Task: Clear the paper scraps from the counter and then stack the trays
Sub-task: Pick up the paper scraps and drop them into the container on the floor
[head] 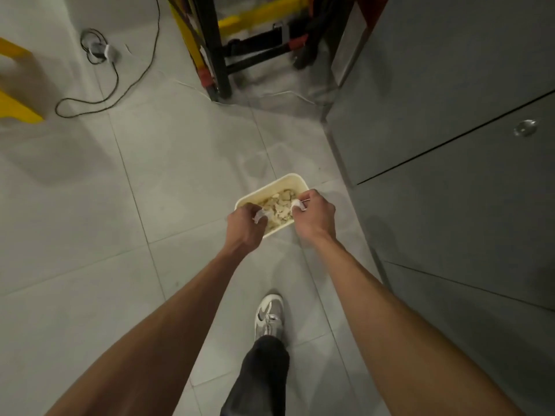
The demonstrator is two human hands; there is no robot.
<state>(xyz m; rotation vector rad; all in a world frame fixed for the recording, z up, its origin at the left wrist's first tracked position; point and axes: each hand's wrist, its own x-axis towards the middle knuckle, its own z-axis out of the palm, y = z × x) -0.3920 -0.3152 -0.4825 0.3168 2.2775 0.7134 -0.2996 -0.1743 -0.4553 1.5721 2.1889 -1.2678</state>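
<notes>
A cream rectangular bin [292, 180] stands on the tiled floor below me, with several pale paper scraps [280, 205] heaped inside. My left hand [244, 225] hovers over the bin's near left corner, fingers closed on a white paper scrap [259, 217]. My right hand [313, 213] is over the bin's right side and pinches another white paper scrap [297, 204]. The counter top and the trays are out of view.
Grey cabinet fronts [450, 175] with a round metal knob [525, 128] run along the right. A black frame leg [217, 46] and yellow bars stand ahead. A black cable [99, 100] loops on the floor at left. My shoe [269, 315] is below the bin.
</notes>
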